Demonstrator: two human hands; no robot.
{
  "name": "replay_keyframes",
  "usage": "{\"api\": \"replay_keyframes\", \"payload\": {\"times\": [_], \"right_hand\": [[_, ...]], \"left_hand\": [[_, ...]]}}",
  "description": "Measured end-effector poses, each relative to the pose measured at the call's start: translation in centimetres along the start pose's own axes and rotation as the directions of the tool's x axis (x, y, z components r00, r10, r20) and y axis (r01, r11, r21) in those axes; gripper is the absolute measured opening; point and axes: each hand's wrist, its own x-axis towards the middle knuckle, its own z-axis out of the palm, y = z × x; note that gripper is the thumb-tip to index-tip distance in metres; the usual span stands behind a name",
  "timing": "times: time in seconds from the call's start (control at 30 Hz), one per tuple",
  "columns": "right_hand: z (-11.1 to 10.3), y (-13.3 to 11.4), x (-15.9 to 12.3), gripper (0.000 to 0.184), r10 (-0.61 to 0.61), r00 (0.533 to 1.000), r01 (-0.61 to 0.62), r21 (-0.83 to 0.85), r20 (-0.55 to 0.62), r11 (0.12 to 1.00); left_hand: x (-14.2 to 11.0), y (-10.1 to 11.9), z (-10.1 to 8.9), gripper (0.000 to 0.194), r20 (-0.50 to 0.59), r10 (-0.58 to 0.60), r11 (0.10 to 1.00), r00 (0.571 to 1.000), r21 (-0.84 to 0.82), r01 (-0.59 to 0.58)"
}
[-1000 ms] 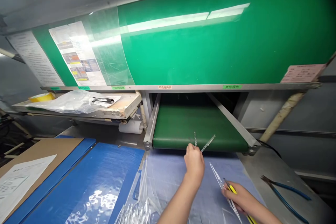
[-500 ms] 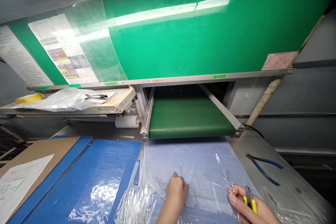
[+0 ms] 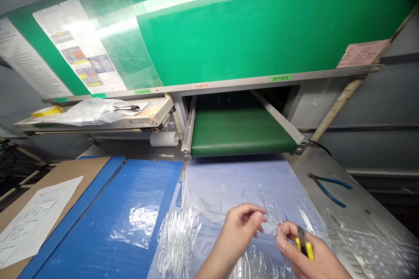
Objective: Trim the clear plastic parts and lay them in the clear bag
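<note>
Head cam: left hand (image 3: 238, 231) pinched, fingertips at clear plastic runner (image 3: 268, 218), can't tell if gripped. Right hand (image 3: 299, 248) curled round yellow-handled snips (image 3: 304, 244), just beside it. More clear pcs (image 3: 178, 242) heaped on plastic sheet (image 3: 209, 183) below green conveyor belt (image 3: 242, 130); blue pliers (image 3: 334, 182) on steel surface (image 3: 360, 209) at right.

Slender-fingered left hand (image 3: 238, 226) and right hand (image 3: 296, 248), both bare, on slim bare forearms (image 3: 211, 268).

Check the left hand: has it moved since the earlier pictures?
Yes, the left hand has drawn back from the green conveyor belt, toward the person.
</note>
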Motion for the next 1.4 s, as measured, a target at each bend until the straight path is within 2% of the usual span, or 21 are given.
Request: {"api": "replay_keyframes", "payload": {"times": [0.07, 0.1, 0.17, 0.3, 0.5, 0.67, 0.87, 1.03, 1.17, 1.23, 1.33, 1.4], "right_hand": [[0.5, 0.6, -0.1, 0.049, 0.000, 1.000, 0.000, 0.021, 0.006, 1.000], [0.7, 0.9, -0.1, 0.048, 0.001, 1.000, -0.001, 0.033, 0.008, 0.999], [1.0, 1.4, -0.2, 0.046, -0.004, 1.000, 0.003, 0.053, 0.008, 0.999], [1.2, 1.4, -0.7, 0.047, -0.010, 1.000, 0.010, 0.058, -0.007, 0.998], [0.8, 0.0, -1.3, 0.048, 0.059, 0.998, -0.059, 0.041, -0.016, 0.997], [0.3, 0.2, -1.4, 0.048, 0.101, 0.994, -0.100, 0.042, -0.040, 0.994], [0.6, -0.6, -1.4, 0.045, 0.122, 0.990, -0.110, 0.149, -0.074, 0.983], [1.0, -1.5, -1.7, 0.043, 0.151, 0.983, -0.128, 0.198, -0.104, 0.972], [1.6, -1.6, -1.8, 0.040, 0.135, 0.980, -0.092, 0.267, -0.146, 0.959], [1.3, -1.5, -1.6, 0.042, 0.106, 0.981, -0.054, 0.297, -0.163, 0.953], [-0.4, -1.4, -1.1, 0.046, 0.057, 0.980, 0.003, 0.301, -0.192, 0.954], [-1.5, -1.2, -1.0, 0.040, 0.031, 0.978, 0.018, 0.235, -0.205, 0.972]], "left_hand": [[-0.7, 0.9, 1.2, 0.034, 0.003, -0.018, 0.950, 1.000, -0.311, 0.019], [-0.9, 1.2, 1.6, 0.032, -0.008, -0.047, 0.918, 0.999, -0.395, 0.040], [-1.2, 1.5, 2.0, 0.031, -0.035, -0.102, 0.883, 0.994, -0.464, 0.074], [-1.5, 1.8, 1.7, 0.030, -0.048, -0.140, 0.884, 0.989, -0.455, 0.103], [-1.9, 2.3, 1.1, 0.024, -0.022, -0.133, 0.890, 0.991, -0.442, 0.109], [-2.3, 2.4, 0.8, 0.023, -0.006, -0.123, 0.894, 0.992, -0.434, 0.108], [-2.5, 2.2, 1.1, 0.015, 0.019, -0.124, 0.890, 0.992, -0.441, 0.119], [-3.5, 1.6, 1.5, 0.011, 0.153, -0.155, 0.822, 0.976, -0.529, 0.214], [-4.7, 1.4, 1.8, 0.023, 0.191, -0.089, 0.892, 0.977, -0.422, 0.164], [-5.2, 1.6, 1.5, 0.022, 0.190, -0.095, 0.909, 0.977, -0.384, 0.163], [-5.4, 1.7, 0.6, 0.015, 0.212, -0.187, 0.900, 0.959, -0.354, 0.254], [-5.3, 1.6, -0.1, 0.016, 0.203, -0.210, 0.867, 0.956, -0.413, 0.278]]}}
